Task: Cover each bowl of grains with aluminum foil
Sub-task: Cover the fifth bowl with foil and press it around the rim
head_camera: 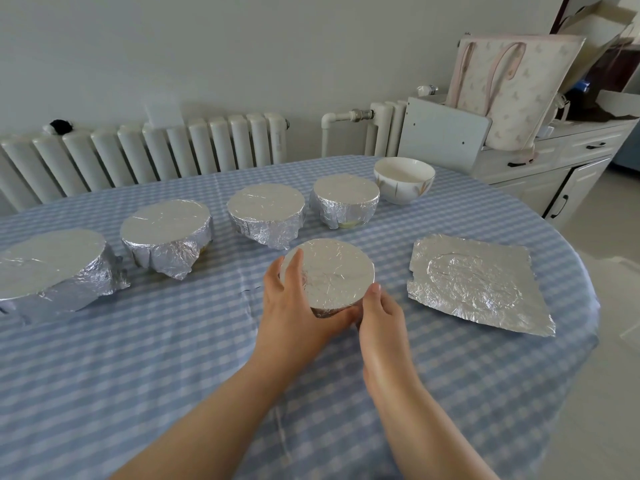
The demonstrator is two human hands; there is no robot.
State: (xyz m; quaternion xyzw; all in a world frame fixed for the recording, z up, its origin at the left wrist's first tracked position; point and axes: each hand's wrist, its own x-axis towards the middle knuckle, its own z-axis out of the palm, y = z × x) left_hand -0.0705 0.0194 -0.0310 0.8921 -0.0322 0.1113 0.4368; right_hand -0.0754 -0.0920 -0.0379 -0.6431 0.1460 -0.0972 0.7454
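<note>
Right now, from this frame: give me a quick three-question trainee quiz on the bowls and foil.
1. How many bowls already wear foil?
2. True or false: the white bowl at the far right of the row is covered.
3. The loose foil sheet lies: A) left of the hands, B) right of them, C) under a bowl.

Key:
1. Five, counting the foil-covered bowl held between the left hand and right hand.
2. False.
3. B.

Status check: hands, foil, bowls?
Both hands, left and right, grip near foil-covered bowl. White ceramic bowl uncovered. Crinkled foil sheet beside. Nothing blocking.
</note>
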